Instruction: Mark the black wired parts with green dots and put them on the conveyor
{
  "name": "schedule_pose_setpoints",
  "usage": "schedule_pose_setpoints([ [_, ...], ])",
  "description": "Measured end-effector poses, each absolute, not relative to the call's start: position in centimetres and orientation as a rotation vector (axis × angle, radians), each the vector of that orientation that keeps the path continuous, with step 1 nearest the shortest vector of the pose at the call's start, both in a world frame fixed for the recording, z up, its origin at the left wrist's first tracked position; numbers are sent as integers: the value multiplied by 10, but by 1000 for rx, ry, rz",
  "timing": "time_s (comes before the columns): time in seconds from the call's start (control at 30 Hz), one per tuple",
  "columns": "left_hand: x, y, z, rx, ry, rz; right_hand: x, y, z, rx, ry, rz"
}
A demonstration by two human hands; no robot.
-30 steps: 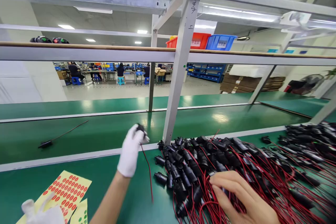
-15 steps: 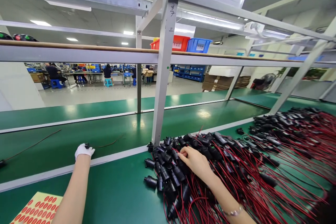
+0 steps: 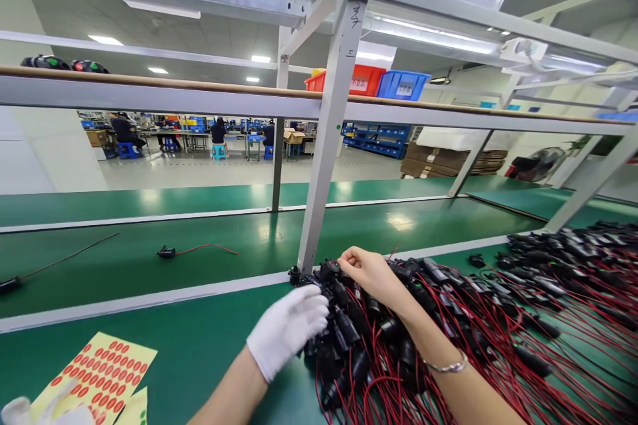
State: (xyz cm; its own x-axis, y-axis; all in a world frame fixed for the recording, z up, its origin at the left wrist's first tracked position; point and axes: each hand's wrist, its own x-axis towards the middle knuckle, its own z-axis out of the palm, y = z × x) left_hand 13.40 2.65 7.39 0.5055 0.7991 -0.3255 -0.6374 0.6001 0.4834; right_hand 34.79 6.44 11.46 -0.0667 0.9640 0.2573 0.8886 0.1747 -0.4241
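Note:
My left hand (image 3: pixel 289 329), in a white glove, is stretched out at the left edge of a heap of black cylindrical parts (image 3: pixel 346 325) with red and black wires. Its fingers are extended and nothing shows in them. Bare and with a bracelet (image 3: pixel 448 364) on the wrist, my right hand (image 3: pixel 371 275) pinches at a black cylindrical part (image 3: pixel 331 268) on top of the heap's far edge. Its fingertips partly cover that part. On the green strip beyond the white rail lies a single black part with a red wire (image 3: pixel 167 252).
A sheet of red oval stickers (image 3: pixel 102 368) lies at lower left, partly under a white glove-like thing (image 3: pixel 47 412). Another wired part (image 3: pixel 10 284) is at far left. A metal post (image 3: pixel 326 139) rises behind the heap. Red (image 3: pixel 366 82) and blue bins (image 3: pixel 403 86) stand on the shelf.
My left hand has let go of the black part on the green strip and come right, toward the heap. My right hand stays at the heap. The view has turned slightly left.

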Motion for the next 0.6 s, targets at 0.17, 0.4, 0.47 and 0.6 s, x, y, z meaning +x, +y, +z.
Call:
schedule_pose_setpoints([
  [0.17,153,6,76,210,457,782,327,15,147,-1507,-2022,167],
  [0.4,142,-5,85,176,128,794,309,-52,139,-1041,-2221,-87],
  [0.47,140,-9,90,219,56,766,307,-62,136,-969,-2258,-93],
  [0.6,133,-16,99,424,89,781,307,-74,130,-912,-2302,-62],
])
